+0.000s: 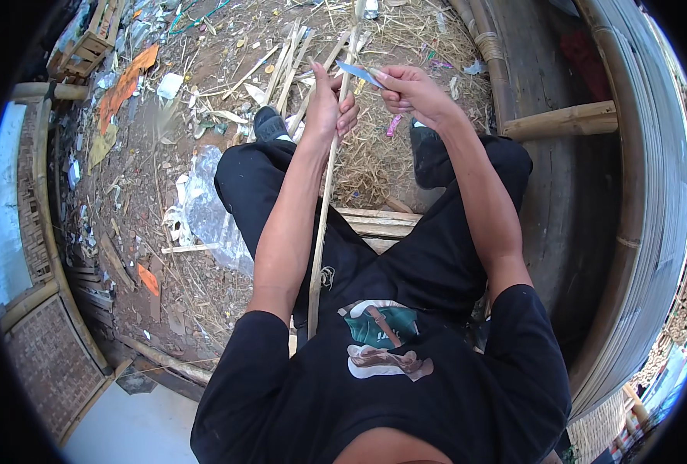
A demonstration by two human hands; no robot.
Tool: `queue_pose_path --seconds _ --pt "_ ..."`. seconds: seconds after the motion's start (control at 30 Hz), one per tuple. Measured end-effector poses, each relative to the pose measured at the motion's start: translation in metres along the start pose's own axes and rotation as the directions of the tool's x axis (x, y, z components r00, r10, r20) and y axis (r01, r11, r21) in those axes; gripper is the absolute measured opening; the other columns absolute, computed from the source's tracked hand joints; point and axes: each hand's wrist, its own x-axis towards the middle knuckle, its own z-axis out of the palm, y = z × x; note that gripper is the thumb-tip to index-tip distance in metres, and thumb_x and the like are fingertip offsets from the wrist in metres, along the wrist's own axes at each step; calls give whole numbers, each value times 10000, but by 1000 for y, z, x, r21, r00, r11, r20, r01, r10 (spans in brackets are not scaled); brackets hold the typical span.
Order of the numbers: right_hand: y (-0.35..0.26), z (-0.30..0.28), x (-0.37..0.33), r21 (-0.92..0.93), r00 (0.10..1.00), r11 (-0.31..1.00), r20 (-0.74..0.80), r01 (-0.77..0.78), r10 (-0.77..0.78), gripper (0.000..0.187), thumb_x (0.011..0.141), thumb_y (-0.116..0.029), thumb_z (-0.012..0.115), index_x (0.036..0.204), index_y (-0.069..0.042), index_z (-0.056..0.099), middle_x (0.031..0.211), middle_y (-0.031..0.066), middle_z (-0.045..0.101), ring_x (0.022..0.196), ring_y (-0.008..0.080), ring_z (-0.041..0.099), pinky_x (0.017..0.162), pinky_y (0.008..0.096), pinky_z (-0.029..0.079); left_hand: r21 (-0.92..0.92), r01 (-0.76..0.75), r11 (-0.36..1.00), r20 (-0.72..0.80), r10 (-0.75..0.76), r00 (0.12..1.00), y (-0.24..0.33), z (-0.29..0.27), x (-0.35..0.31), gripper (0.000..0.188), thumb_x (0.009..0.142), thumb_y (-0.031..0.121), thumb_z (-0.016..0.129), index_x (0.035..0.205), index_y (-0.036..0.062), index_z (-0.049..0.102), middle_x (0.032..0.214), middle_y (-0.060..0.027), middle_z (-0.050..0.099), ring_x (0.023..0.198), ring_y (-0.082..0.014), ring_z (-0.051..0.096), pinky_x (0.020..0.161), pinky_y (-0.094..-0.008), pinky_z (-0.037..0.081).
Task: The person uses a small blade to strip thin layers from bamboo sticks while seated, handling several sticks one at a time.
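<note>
A long, narrow bamboo strip [325, 209] runs from my lap up between my knees and past the top of the view. My left hand [328, 108] is closed around it beyond my knees, with the thumb pointing up along it. In my right hand [418, 93] is a knife [359, 73], pinched near its handle end, most of which the fingers hide. Its pale, bluish blade points left and meets or crosses the strip just above my left hand; whether it cuts in, I cannot tell.
Several split bamboo pieces [285, 69] lie on the littered dirt ground past my left shoe [269, 124]. Clear plastic sheeting [213, 209] is left of my leg. A bamboo-framed structure [630, 193] borders the right side; a wooden crate [88, 42] stands far left.
</note>
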Motion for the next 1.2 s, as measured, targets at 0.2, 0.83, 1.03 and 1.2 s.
queue_pose_path --seconds 0.2,0.83,1.03,1.2 --pt "10 3 9 3 1000 1000 -2 -21 21 179 986 -162 499 875 -34 556 620 -55 462 464 16 324 437 183 275 24 -7 1000 10 6 1000 -1 6 1 856 897 727 164 1320 42 455 550 29 324 331 -53 286 292 -193 250" --pt "14 -2 18 232 993 969 -53 -89 104 101 981 -114 489 914 -44 520 622 -46 449 467 23 332 442 183 283 271 -12 962 -93 39 995 -8 13 3 675 904 712 260 559 135 325 420 26 298 314 -79 295 312 -238 215" --pt "17 5 21 79 989 996 -143 39 -27 155 971 -146 527 940 -6 586 633 -47 465 482 25 345 445 182 289 257 13 966 -188 37 982 -8 16 9 656 910 695 261 594 124 334 454 46 286 306 -73 291 290 -236 229" --pt "32 4 34 -261 930 956 -301 134 -212 188 950 -179 567 950 0 624 637 -35 513 498 21 389 449 191 302 194 27 981 -200 13 980 -10 11 15 683 920 675 293 762 38 484 515 43 326 338 -67 308 312 -226 245"
